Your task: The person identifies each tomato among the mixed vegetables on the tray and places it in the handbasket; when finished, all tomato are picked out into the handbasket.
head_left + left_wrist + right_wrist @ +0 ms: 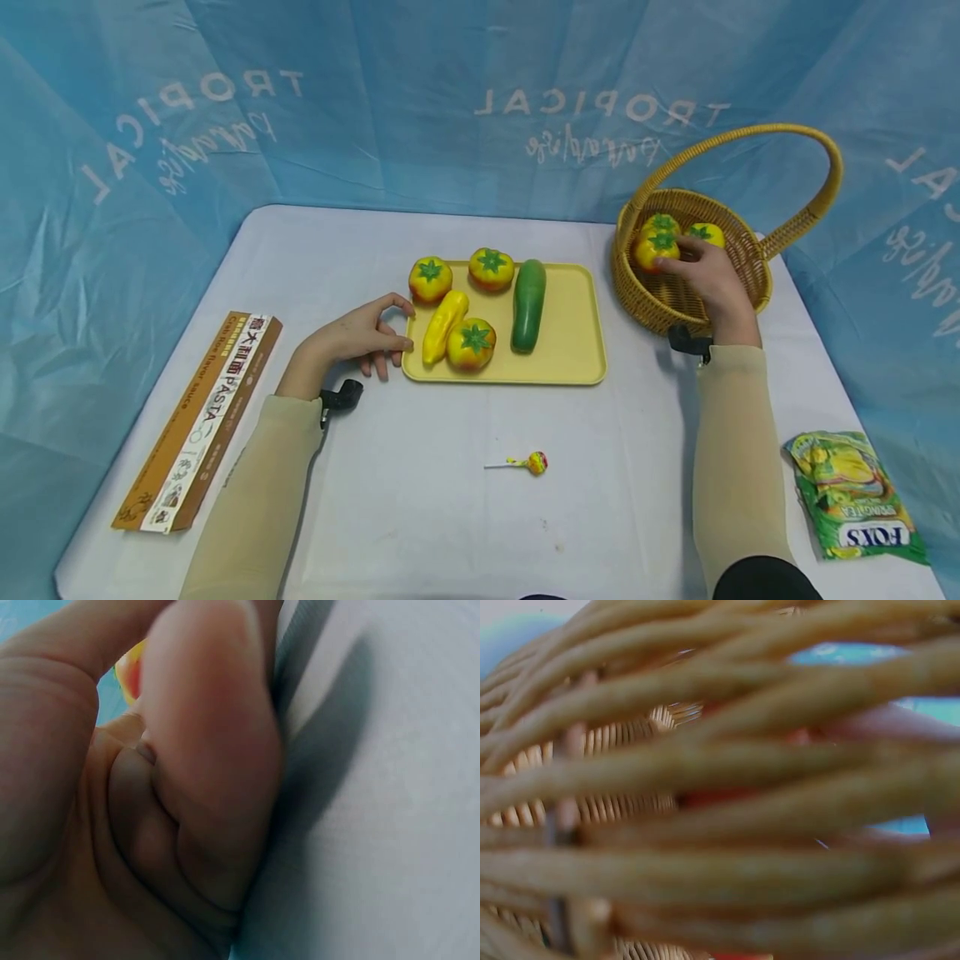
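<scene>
while my left hand (351, 337) touches the tray (573, 325) at its left rim (can't tell if pinching), my right hand (708, 279) pinches a yellow-red fruit (649, 249) between fingers, inside the basket (647, 305), right of the tray and farther back.

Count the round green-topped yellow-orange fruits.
6 fruits: three on the yellow rectangular tray (far-left corner, far edge, near side), three in the tan wicker basket, which may hide more.
</scene>
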Demonstrator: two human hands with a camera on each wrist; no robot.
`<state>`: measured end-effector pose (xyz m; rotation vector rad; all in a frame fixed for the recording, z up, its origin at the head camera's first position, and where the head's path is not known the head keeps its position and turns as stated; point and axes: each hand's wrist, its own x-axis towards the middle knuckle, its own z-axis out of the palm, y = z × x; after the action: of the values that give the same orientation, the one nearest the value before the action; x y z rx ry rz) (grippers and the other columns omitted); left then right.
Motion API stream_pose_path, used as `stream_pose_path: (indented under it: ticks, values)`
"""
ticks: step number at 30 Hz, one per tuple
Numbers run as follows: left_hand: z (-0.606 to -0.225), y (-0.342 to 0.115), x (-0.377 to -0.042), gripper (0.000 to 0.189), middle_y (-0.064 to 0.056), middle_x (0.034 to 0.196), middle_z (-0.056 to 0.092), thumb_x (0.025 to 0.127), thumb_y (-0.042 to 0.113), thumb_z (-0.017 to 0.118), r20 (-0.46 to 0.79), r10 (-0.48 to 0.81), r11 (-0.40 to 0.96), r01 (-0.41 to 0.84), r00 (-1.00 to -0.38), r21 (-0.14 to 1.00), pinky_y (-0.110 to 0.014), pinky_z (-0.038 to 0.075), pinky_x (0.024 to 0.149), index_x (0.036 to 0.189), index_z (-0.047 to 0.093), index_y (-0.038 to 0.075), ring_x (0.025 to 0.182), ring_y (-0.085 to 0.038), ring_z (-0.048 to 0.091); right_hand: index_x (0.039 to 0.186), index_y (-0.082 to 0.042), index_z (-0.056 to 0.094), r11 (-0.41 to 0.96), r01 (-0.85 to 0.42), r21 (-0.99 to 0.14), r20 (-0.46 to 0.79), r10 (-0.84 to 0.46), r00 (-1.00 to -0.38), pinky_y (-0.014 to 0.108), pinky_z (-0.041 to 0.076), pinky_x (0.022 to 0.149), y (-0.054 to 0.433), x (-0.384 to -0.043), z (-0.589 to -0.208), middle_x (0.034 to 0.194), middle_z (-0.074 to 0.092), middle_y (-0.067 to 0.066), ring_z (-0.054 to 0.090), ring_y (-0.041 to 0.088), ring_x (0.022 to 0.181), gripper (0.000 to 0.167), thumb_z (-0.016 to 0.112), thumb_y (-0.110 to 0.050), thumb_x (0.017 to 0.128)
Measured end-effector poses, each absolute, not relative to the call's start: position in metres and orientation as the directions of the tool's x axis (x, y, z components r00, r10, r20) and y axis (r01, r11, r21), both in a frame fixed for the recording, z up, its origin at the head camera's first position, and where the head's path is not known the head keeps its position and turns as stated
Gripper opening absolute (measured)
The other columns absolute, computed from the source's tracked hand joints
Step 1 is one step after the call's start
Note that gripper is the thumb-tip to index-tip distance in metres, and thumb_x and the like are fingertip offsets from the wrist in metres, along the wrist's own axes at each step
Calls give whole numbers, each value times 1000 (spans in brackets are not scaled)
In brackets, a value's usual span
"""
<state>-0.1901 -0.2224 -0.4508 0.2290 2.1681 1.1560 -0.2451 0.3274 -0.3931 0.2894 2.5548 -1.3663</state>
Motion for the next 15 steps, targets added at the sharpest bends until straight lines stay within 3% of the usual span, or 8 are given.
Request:
stream_pose_path:
  ticks: [15]
  values:
    - [-448, -223, -189, 58, -9, 81, 76, 101, 32, 74, -476, 434, 596, -153, -765, 789, -30, 54, 48, 145, 39, 21, 57, -26, 74, 168, -6, 24, 526, 340, -779, -344, 95, -934, 58, 27, 130, 326, -249, -395, 176, 19, 21, 27, 42, 157, 91, 73, -41, 100]
